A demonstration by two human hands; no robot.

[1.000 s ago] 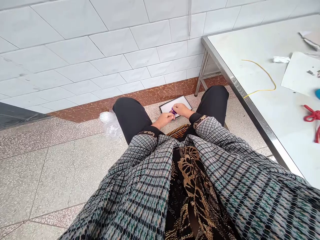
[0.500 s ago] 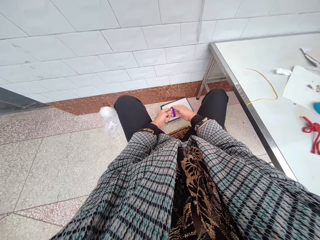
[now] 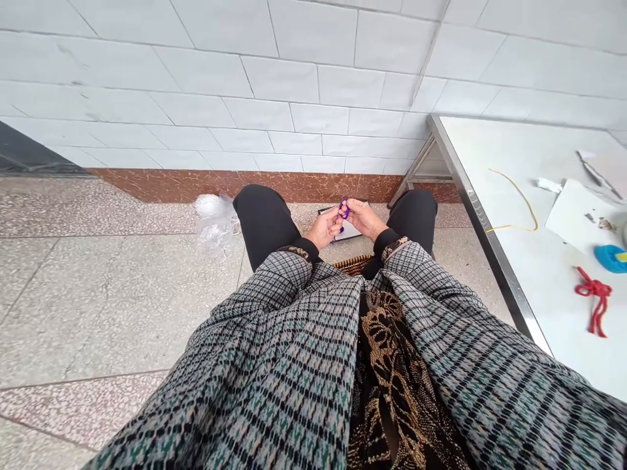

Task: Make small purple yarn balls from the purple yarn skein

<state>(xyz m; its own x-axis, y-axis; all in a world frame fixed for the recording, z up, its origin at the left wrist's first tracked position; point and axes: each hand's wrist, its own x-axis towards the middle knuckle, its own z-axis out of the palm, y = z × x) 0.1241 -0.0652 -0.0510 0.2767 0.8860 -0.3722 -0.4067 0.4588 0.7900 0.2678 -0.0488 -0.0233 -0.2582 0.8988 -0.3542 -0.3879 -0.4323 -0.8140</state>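
Note:
Between my knees, both hands are raised together around a looped purple cord (image 3: 344,209). My left hand (image 3: 324,228) has its fingers closed, pinching the cord's left side. My right hand (image 3: 363,219) grips the loop from the other side, thumb and fingers closed on it. A bit of purple hangs just below the fingers. Under the hands lies a white board with a dark edge (image 3: 356,228), partly hidden by them. Part of a woven yellow-and-black item (image 3: 353,264) shows near my lap.
On the right, a metal-edged table (image 3: 548,294) carries a yellow cord (image 3: 531,210), a knotted red cord (image 3: 594,288), a blue tape-like roll (image 3: 610,258) and a white sheet (image 3: 568,215). A clear plastic bag (image 3: 214,222) lies on the floor left of my knee. A tiled wall stands ahead.
The view has tilted and shifted. The purple cord was wrapped around my right fingers; now it is a loop held between both hands' fingertips.

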